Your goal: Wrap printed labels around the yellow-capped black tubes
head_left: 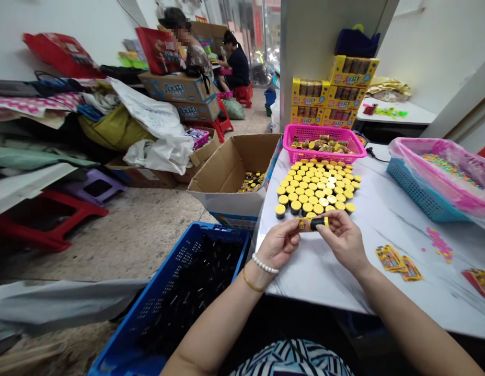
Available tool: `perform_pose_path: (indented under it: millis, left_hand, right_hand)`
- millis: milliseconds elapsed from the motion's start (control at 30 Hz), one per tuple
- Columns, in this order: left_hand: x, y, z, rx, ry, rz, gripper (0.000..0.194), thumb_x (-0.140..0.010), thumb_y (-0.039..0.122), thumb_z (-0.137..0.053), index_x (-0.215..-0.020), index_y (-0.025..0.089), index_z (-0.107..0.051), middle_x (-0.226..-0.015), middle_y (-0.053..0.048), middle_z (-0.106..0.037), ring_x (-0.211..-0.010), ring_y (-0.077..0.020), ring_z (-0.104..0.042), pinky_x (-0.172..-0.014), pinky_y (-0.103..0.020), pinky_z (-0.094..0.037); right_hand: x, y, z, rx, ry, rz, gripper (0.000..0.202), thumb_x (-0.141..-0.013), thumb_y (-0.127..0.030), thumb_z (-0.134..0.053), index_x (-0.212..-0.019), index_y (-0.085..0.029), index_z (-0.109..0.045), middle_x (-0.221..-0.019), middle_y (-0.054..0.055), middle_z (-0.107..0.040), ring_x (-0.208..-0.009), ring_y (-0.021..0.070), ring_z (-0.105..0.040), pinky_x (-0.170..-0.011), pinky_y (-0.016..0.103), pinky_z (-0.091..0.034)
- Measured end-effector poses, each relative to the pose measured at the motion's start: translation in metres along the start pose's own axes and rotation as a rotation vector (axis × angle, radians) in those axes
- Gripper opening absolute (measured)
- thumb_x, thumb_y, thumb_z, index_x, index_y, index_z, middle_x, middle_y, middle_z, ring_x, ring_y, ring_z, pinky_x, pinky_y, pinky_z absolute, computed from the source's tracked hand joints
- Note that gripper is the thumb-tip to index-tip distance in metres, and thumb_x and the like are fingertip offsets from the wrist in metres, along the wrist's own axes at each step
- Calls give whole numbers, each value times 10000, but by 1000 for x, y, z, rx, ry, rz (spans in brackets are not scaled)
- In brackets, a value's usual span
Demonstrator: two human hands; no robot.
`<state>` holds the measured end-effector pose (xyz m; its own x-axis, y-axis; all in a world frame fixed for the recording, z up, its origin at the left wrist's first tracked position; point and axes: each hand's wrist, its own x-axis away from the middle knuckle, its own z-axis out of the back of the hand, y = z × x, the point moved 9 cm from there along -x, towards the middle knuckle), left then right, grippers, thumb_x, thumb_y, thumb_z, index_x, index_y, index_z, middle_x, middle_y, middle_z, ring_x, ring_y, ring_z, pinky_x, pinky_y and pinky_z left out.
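Note:
Over the near edge of the white table, my right hand (345, 237) grips a small black tube with a yellow cap (318, 224), its capped end to the right. My left hand (280, 243), with bracelets at the wrist, pinches the end of a small yellow printed label (304, 224). That label meets the black tube; whether it is stuck on cannot be made out. Just beyond my hands stand many yellow-capped tubes (313, 192) in close rows. Right of my right hand lie printed labels (397, 262) in loose stacks.
A pink basket (289, 151) of filled tubes stands behind the rows. Left of the table are a cardboard box (215, 175) and a blue crate (120, 334) of black tubes. Lined baskets (413, 190) and pink bits (440, 244) are at right. Two people sit farther back.

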<state>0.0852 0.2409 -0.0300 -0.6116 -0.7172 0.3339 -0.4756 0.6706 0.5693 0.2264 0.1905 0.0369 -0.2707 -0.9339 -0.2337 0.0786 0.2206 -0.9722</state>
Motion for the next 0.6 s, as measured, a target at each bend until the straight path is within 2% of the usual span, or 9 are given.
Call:
perform_pose_path:
  millis: [133,233,333,400,467,500,567,600]
  left_hand:
    - [1,3,-3,-30,-12,-28,349,-733,296,-881,-926,67,-701,-793,-41,-679,-440,8,-403,-325,-109,-168]
    - [2,7,-5,-107,-15,-77,389,-742,330,-877,-982,84,-692,-817,-30,-673,-428,11,-391,-321,-124,-155]
    - [5,8,-1,-180,28,-136,477,-699,363,-902,-1019,105,-660,-810,-17,-667,-410,6,-378,-328,-148,-157]
    - [9,14,4,-213,87,-226,502,-667,396,-917,-972,120,-629,-762,-1,-636,-435,-13,-412,-356,-153,-187]
    - [18,27,8,-254,169,-387,497,-684,419,-909,-969,146,-607,-783,12,-613,-483,-22,-438,-404,-150,-266]
    - [23,33,7,-287,178,-452,509,-676,404,-919,-992,153,-608,-875,-7,-634,-518,-24,-467,-436,-156,-329]
    - [32,40,-6,-324,89,-520,579,-692,374,-917,-1142,173,-613,-1048,-63,-656,-622,-58,-557,-525,-188,-449]
    - [36,40,-14,-334,15,-509,633,-694,355,-918,-1214,183,-603,-1071,-82,-661,-691,-96,-604,-570,-215,-497]
  right_hand:
    - [2,0,6,97,17,67,347,-839,-412,-803,-1090,-251,-625,-1065,65,-708,-948,211,-703,-884,368,-594]
    - [7,-2,9,153,30,130,339,-841,-395,-804,-1114,-265,-650,-1056,53,-697,-950,211,-687,-896,375,-583]
    - [10,-4,9,209,24,171,339,-838,-385,-807,-1128,-276,-670,-1052,53,-700,-938,217,-683,-873,377,-589]
    - [8,-8,7,245,-10,193,340,-831,-384,-811,-1125,-276,-678,-1054,60,-707,-937,229,-689,-847,378,-600]
    - [3,-18,7,266,-47,221,335,-835,-376,-808,-1128,-277,-680,-1062,66,-706,-963,241,-693,-842,375,-608]
    - [-1,-25,6,269,-67,241,328,-840,-371,-803,-1131,-281,-681,-1067,69,-702,-981,246,-692,-843,371,-611]
    - [-6,-42,4,271,-113,291,318,-846,-358,-797,-1137,-291,-687,-1085,75,-692,-1020,254,-686,-846,363,-616]
    - [-8,-49,1,280,-140,319,314,-845,-353,-798,-1137,-298,-696,-1099,80,-687,-1040,260,-683,-845,361,-618]
